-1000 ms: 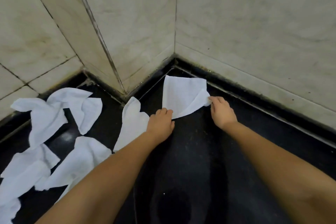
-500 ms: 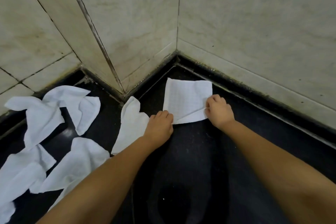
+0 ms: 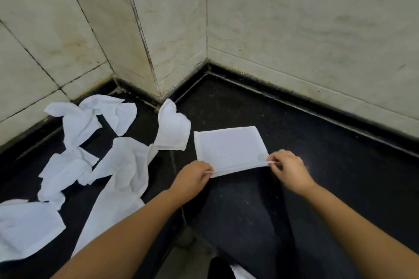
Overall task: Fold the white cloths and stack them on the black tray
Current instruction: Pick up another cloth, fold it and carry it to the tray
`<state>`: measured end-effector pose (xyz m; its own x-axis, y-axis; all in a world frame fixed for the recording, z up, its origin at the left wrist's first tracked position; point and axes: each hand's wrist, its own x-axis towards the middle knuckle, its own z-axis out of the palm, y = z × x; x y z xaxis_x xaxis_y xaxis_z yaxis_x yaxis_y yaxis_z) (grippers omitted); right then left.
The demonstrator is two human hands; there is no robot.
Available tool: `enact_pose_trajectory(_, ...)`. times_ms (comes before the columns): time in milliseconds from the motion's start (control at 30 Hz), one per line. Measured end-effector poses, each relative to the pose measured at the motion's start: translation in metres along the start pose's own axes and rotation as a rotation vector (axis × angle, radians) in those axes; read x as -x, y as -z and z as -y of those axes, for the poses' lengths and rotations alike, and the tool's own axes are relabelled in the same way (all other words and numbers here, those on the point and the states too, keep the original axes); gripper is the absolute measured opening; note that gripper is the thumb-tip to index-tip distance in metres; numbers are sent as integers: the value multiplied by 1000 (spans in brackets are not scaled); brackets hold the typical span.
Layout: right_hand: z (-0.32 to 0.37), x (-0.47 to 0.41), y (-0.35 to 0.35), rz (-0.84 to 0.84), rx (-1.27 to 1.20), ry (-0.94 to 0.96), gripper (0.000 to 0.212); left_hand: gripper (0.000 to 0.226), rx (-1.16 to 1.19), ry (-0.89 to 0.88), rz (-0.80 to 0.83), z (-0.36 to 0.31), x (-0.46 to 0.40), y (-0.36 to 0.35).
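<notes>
- Left hand [image 3: 192, 178], lower centre of frame: pinches the near left corner of the folded white cloth [image 3: 229, 148]. Risk: an uneven pull skews the fold.
- Right hand [image 3: 289, 169], right of centre: pinches the near right corner of the same cloth. Risk: layers slip apart if either pinch loosens.
- Folded white cloth, centre: lies flat on the black surface [image 3: 317, 142]; whether this is the tray cannot be told.
- Unfolded white cloths [image 3: 118, 165], left half: crumpled, overlapping, nearest just beside the folded one. Risk: a forearm sweep drags them into the fold.
</notes>
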<state>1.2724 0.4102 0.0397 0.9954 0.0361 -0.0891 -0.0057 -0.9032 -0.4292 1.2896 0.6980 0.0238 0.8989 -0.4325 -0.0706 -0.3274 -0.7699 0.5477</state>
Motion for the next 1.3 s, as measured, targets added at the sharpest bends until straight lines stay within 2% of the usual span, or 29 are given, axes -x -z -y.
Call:
enact_pose_trajectory(167, -11, 71, -13, 159, -92, -32, 14, 14, 175, 82, 114, -7, 55, -23)
enact_pose_trajectory(333, -18, 89, -7, 287, -236, -167, 9, 8, 311, 171, 177, -5, 68, -17)
enact_pose_trajectory(533, -9, 34, 2, 184, -406, -248, 9, 16, 316, 299, 49, 3, 36, 4)
enact_pose_trajectory(667, 0, -12, -5, 115, -381, -312, 10, 13, 249, 397, -56, 13, 0, 9)
enact_pose_trajectory(833, 1, -50, -18, 141, -273, -357, 12, 14, 99, 503, -65, 25, -34, 2)
enact_pose_trajectory(933, -1, -54, -26, 175, -133, -314, 13, 12, -64, 488, -45, 28, -40, -5)
enact_pose_trajectory(1033, -3, -52, -32, 120, 15, -208, 14, 10, -139, 455, -61, 26, -41, -11)
enact_pose_trajectory(1133, -9, -49, -31, 74, 3, -199, 25, 22, -276, 405, -50, 18, -45, -11)
enact_pose_trajectory(1200, -14, -44, -26, 54, -67, -261, 29, 35, -337, 279, -21, 1, -57, -12)
enact_pose_trajectory(1300, -20, -28, -19, 97, -90, -363, 26, 42, -344, 26, 97, -44, -89, -23)
